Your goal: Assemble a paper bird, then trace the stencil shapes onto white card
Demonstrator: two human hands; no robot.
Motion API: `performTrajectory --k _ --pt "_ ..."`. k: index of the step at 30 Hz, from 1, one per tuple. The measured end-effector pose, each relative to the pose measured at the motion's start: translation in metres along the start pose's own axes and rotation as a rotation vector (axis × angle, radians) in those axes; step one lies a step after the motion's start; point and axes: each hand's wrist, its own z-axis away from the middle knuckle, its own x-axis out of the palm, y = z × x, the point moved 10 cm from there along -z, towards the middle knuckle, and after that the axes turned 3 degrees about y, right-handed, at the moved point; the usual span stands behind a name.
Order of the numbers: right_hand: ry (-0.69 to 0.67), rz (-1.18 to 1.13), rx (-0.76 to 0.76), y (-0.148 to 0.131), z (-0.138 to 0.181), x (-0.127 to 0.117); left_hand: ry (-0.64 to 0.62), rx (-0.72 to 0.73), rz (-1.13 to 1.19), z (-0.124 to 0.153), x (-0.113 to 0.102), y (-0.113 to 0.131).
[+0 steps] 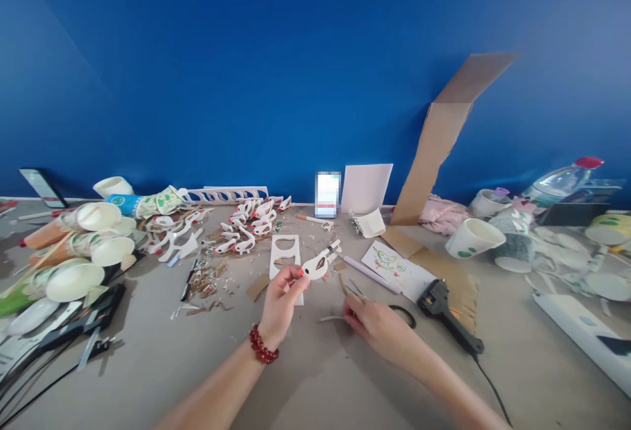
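In the head view, the white bird cutout (311,268) is in the left hand (280,305), above the table (315,377). The thumb and the forefinger are clamped on its near end, at the lower left, and the rest of the body goes out beyond the fingertips. Its long axis is slanted: the held end, with a red tip by the fingers, points to the lower left, and the black-and-white tail points to the upper right, away from the person. The right hand (377,328) is near, to the right, with its fingers curled; a thin brown strip (343,283) shows by them, but I cannot tell how firmly they close on it. The holed white card (284,237) lies just behind the left hand.
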Motion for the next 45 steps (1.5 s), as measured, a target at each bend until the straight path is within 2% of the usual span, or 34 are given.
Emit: performTrajectory --k 3,7,13,18,22,28,31,37,45 --pt "-0.026 -0.293 0.089 0.007 -0.004 -0.004 0.009 0.002 0.023 -0.001 -0.001 0.001" --pt "0.011 -0.621 0.163 0.015 -0.016 -0.013 0.061 0.025 0.075 -0.004 -0.008 0.004" --pt "0.05 -0.854 0.206 0.027 -0.03 -0.011 0.033 -0.055 0.23 -0.008 -0.006 -0.011" --pt "0.072 -1.124 0.299 0.036 -0.023 0.001 0.025 -0.11 0.271 -0.008 -0.004 -0.021" --pt "0.01 -1.264 0.362 0.031 -0.016 0.005 0.019 -0.12 0.25 -0.007 -0.002 -0.023" --pt "-0.099 -1.349 0.307 0.021 -0.014 0.004 0.001 -0.115 0.149 -0.003 0.001 -0.023" --pt "-0.049 -1.35 0.245 0.021 -0.015 -0.003 -0.027 -0.119 0.104 0.0 0.006 -0.022" --pt "0.144 -1.384 0.325 0.036 -0.016 -0.009 -0.09 -0.125 0.04 0.005 0.017 -0.022" --pt "0.144 -1.342 0.326 0.034 -0.019 0.002 -0.122 -0.145 0.072 0.01 0.02 -0.032"
